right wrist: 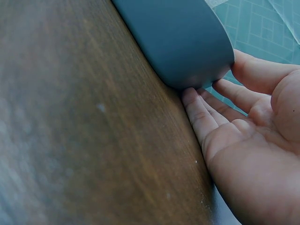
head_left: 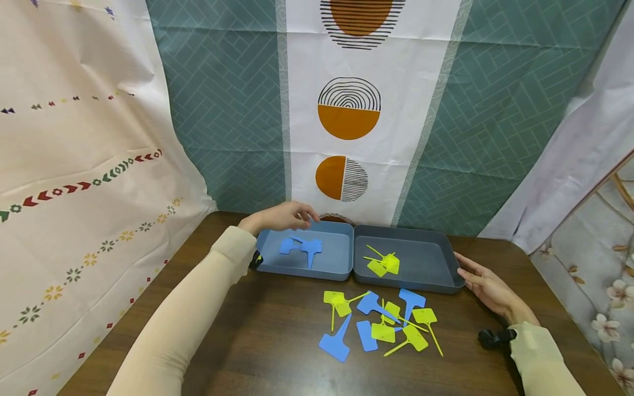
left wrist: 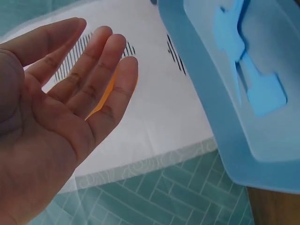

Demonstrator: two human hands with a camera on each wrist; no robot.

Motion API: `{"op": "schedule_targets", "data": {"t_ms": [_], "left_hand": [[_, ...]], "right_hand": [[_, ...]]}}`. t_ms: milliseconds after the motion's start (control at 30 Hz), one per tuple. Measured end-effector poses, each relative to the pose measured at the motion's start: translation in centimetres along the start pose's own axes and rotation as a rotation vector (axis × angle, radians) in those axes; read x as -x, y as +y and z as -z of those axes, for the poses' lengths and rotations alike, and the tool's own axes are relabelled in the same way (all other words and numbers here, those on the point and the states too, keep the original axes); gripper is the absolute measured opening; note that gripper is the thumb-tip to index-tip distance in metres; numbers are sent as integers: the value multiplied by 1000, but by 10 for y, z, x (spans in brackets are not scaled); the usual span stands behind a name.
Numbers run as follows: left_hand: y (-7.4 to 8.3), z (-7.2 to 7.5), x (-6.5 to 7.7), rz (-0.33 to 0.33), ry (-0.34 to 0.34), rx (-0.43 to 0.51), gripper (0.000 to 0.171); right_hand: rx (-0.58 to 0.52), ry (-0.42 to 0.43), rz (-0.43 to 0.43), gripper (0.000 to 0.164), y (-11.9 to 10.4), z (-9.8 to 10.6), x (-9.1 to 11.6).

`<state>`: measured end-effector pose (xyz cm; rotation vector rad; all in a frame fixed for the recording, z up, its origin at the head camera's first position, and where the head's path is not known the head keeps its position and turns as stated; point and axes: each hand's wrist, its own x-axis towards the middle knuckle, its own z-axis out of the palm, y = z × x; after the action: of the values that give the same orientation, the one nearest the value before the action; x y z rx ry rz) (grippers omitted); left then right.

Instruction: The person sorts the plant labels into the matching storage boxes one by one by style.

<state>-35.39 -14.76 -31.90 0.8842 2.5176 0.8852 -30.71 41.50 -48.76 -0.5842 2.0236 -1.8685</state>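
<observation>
left hand [head_left: 282, 218]: fingers loose, slightly spread, empty; above the back rim of the left tray [head_left: 267, 258], likely just clear of it.
right hand [head_left: 487, 289]: straight fingers touch the right tray [head_left: 458, 278] corner, looks like steadying.
trays: blue tags [head_left: 302, 247] left, yellow tags [head_left: 383, 264] right, so colour split.
loose tags [head_left: 378, 324]: mixed heap on table [head_left: 247, 341], near the trays.
writing: none readable.

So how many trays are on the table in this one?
2. The left tray holds blue tags, with the left hand over its far corner; the right tray holds yellow tags, with the right hand against its right wall.
</observation>
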Motion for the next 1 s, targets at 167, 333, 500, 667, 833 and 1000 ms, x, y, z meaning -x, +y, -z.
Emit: {"op": "schedule_targets", "data": {"t_ms": [167, 333, 500, 667, 833, 1000], "left_hand": [[2, -12, 7, -51, -8, 18, 28], [4, -22, 17, -62, -15, 35, 26], [4, -33, 23, -61, -20, 61, 24], [6, -48, 25, -77, -48, 92, 23], [8, -64, 26, -124, -66, 99, 23], [8, -80, 27, -154, -83, 81, 23]], "right_hand": [[-22, -16, 19, 62, 0, 0, -1], [-18, -12, 13, 63, -2, -2, -3], [-30, -8, 24, 62, -1, -2, -2], [-47, -15, 39, 61, 0, -2, -1], [-33, -7, 27, 62, 0, -1, -1], [-34, -10, 13, 62, 1, -2, 0]]}}
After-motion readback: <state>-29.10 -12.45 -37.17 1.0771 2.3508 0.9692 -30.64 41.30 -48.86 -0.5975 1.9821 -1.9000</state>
